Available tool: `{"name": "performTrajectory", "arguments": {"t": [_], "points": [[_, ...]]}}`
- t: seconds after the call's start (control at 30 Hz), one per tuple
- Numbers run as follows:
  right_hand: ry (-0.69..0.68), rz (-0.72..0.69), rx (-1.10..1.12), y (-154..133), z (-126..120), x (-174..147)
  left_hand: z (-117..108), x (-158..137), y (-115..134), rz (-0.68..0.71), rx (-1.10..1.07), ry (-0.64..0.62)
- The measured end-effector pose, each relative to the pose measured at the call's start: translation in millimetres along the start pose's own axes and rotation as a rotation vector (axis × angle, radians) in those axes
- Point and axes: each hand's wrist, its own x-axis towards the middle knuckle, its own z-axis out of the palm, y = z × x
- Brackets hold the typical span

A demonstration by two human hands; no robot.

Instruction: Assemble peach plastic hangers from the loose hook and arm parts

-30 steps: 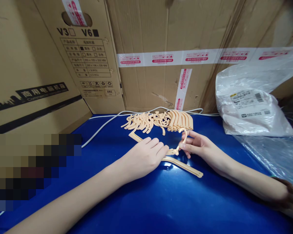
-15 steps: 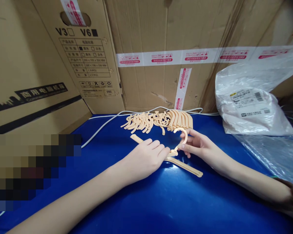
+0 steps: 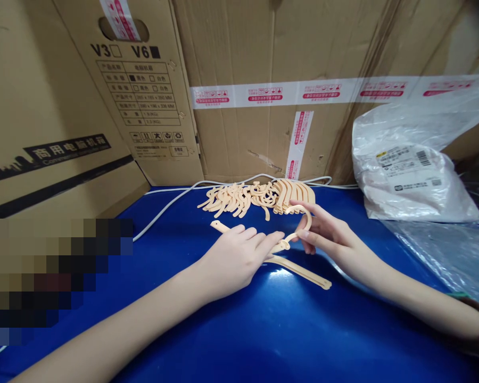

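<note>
My left hand (image 3: 235, 258) is closed around a cream plastic hanger arm (image 3: 219, 226). One end of that arm sticks out past the knuckles, and its middle is hidden under the fingers. A cream hanger hook (image 3: 309, 218) is pinched by its curve in my right hand (image 3: 329, 231). The hook's lower end touches the inner end of the held arm; whether the two are joined I cannot tell. Just below my left fingertips, a second hanger arm (image 3: 299, 271) slants down to the right, its near end covered by the hand.
Loose hanger hooks (image 3: 227, 199) lie in a pile at the back of the blue table (image 3: 239, 340). Beside them is a row of hanger arms (image 3: 295, 194). A white cable (image 3: 171, 205) runs behind. Cardboard boxes (image 3: 263, 53) wall the back and left; a plastic bag (image 3: 415, 170) sits right.
My right hand has turned the hook, so its curve now leans further right and lower. The left hand has shifted slightly, with its index finger reaching toward the joint. The lower arm stays about where it was.
</note>
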Motion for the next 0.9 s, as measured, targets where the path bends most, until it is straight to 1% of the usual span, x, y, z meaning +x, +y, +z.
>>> {"name": "performTrajectory", "arguments": {"t": [0.13, 0.27, 0.37, 0.47, 0.63, 0.73, 0.83, 0.9], "points": [[-0.005, -0.004, -0.005, -2, 0, -1, -3, 1, 0, -0.024, 0.023, -0.010], [-0.009, -0.007, -0.009, -4, -1, 0, -5, 3, 0, -0.040, 0.044, 0.009], [-0.013, -0.002, -0.011, -4, -1, 0, -3, 2, 0, -0.047, 0.057, 0.035], [-0.024, -0.014, -0.030, -3, -1, -1, -1, 1, -1, -0.069, 0.027, 0.021], [-0.105, -0.045, -0.085, 3, 1, -2, -3, 1, -2, -0.083, -0.144, -0.051], [-0.090, -0.031, -0.162, 5, 2, -1, -9, 2, -1, -0.116, -0.282, -0.080], [-0.087, -0.037, -0.345, 9, 3, -2, -14, 1, 0, -0.281, -0.491, -0.088], [-0.107, -0.095, -0.507, 10, 4, -4, -13, 1, -2, -0.399, -0.690, -0.062]]}}
